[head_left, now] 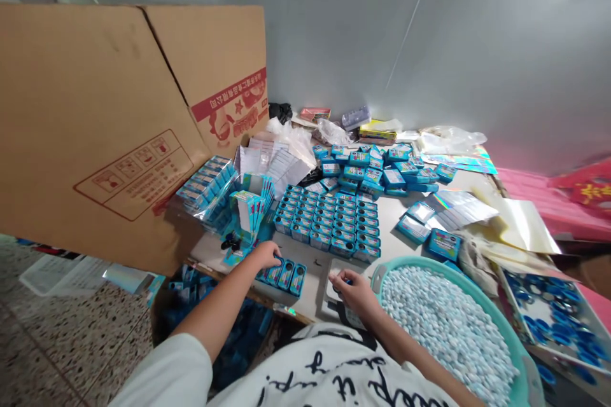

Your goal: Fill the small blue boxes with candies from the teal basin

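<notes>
On the worktop [394, 208], the left hand [268, 255], its fingers curled narrowly, touched the left end of a short row of blue boxes [285, 275], while the right hand [354, 291] bent its fingers over a white scale [330, 310] beside the teal basin [527, 365] of pale pellets [443, 327], its grip, like the left's, impossible to tell.

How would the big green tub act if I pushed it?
The tub would probably feel heavy, because so many little pieces fill it. It looks wide, so it likely won't tip easily. But the pieces look loose, so a hard shove might spill some.
</notes>
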Motion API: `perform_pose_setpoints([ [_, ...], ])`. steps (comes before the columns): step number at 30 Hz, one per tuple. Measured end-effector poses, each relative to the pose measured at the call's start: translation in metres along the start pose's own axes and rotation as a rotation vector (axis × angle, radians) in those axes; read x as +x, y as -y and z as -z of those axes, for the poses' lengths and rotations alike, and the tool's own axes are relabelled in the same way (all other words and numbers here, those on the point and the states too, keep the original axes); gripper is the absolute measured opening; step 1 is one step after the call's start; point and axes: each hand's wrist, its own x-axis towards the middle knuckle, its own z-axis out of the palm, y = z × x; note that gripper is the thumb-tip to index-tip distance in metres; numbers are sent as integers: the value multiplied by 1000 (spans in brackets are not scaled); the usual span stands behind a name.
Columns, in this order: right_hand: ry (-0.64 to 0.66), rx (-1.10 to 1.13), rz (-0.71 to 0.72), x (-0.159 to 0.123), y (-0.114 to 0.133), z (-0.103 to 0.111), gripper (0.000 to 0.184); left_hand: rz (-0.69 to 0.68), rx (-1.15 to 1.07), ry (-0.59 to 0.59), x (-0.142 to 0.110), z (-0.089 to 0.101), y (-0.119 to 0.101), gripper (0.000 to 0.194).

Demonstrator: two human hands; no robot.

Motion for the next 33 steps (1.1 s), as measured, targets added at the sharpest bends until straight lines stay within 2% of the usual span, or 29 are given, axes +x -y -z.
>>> perform_pose_setpoints([
  [4,54,67,-38,-2,-2,-4,56,30,-29,-16,-3,5,-9,21],
  [8,117,282,-142,-2,-6,-6,54,-29,-61,-163,-35,-9,-48,36],
  [9,128,337,-164,-3,-6,-7,53,-75,-90,-195,-48,-15,-61,36],
  [11,160,435,-197,-6,-5,-9,51,-284,-215,-257,-74,-29,-86,38],
  [12,189,478,-207,-8,-4,-9,50,-388,-271,-237,-86,-35,-97,43],
  [14,252,544,-223,-11,-4,-11,49,-537,-349,-180,-106,-46,-112,39],
  [17,290,542,-252,-14,-7,-12,48,-603,-341,-164,-119,-59,-118,23],
  [20,273,454,-245,-12,-14,-11,42,-664,-199,-203,-120,-71,-110,29],
  [22,259,414,-228,-11,-16,-10,41,-702,-113,-282,-117,-78,-101,36],
  [24,231,400,-226,-11,-17,-8,40,-647,-89,-412,-112,-80,-92,41],
  [26,193,402,-238,-12,-16,-5,39,-489,-87,-506,-103,-75,-83,37],
  [27,173,406,-243,-13,-15,-4,38,-391,-75,-515,-96,-70,-78,34],
  [28,152,411,-242,-14,-14,-2,37,-292,-40,-483,-88,-63,-74,30],
  [30,111,411,-234,-15,-13,1,37,-139,72,-343,-70,-46,-66,26],
  [33,89,387,-223,-17,-12,5,41,-35,215,-138,-41,-23,-58,16],
])
